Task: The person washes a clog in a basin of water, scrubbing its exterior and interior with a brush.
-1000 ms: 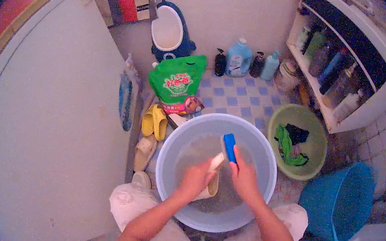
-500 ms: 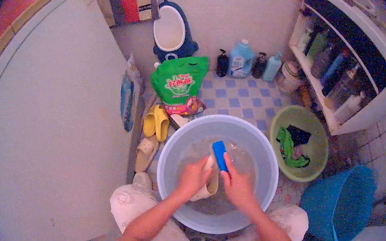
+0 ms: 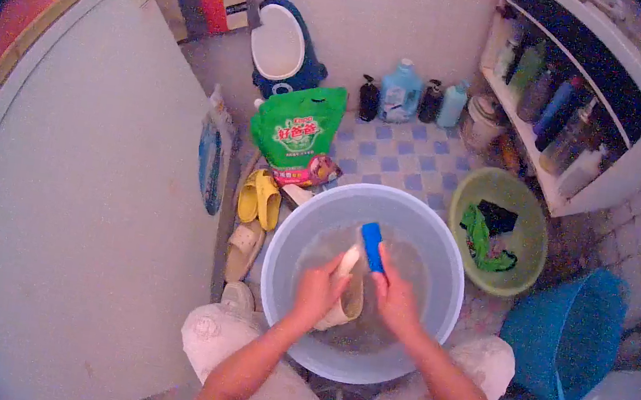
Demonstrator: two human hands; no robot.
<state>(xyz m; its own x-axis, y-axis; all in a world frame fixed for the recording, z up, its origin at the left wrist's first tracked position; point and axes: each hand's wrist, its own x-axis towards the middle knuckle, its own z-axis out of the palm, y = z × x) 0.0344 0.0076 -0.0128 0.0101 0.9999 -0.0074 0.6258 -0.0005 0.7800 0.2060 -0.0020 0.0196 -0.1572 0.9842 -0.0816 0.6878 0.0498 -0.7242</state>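
The right hand's (image 3: 398, 299) fingers clasp a blue, block-shaped brush (image 3: 371, 241), just beside a cream, open-mouthed shoe (image 3: 340, 312) gripped in the left hand's (image 3: 317, 290) fingers. Pale and smooth-looking, the shoe slants inside a round, pale-blue plastic basin (image 3: 446, 281) of cloudy grey water (image 3: 379, 339). Beyond, yellow slippers (image 3: 260, 198) rest near a green printed plastic pouch (image 3: 297, 128).

Dim, pink-tinted, grainy view.
Fisheye distortion bows the door (image 3: 86, 193); corners are black; shadow fills the cabinet (image 3: 615, 176).
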